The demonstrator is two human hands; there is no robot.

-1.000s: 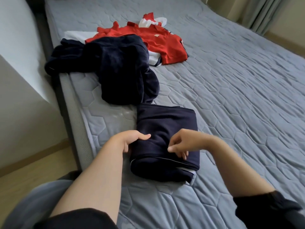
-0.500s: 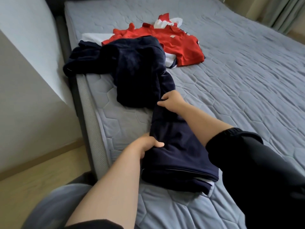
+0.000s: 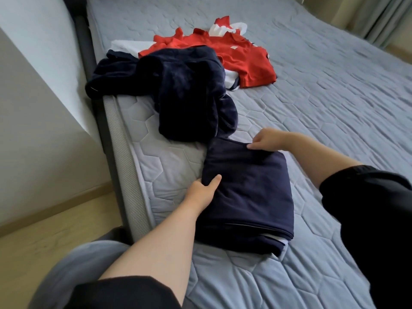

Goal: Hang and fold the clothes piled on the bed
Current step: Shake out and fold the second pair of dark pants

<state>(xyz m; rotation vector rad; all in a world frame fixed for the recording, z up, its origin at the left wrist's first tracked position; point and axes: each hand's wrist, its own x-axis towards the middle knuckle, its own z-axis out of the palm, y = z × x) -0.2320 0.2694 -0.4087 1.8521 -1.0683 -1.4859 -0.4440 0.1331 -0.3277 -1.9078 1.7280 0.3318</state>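
- Head view: grasping the left edge of the folded navy garment (image 3: 249, 192) with the left grip (image 3: 204, 189), thumb on top, fingers tucked underneath.
- Pinching the same garment's far edge with the right grip (image 3: 266, 140), fingers curled.
- Lying flat on the bed (image 3: 334, 97) near its left side, touching a rumpled navy pile (image 3: 189, 92).
- Farther back, a red shirt (image 3: 247, 61) over white cloth (image 3: 124, 45); small white patch on the shirt, too small to read.

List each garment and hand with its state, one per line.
folded navy garment: folded, flat on the mattress
dark navy garment: crumpled, unfolded
red shirt: unfolded, spread out
white garment: unfolded, mostly covered
left hand: grips the folded navy garment's left edge
right hand: pinches its far edge
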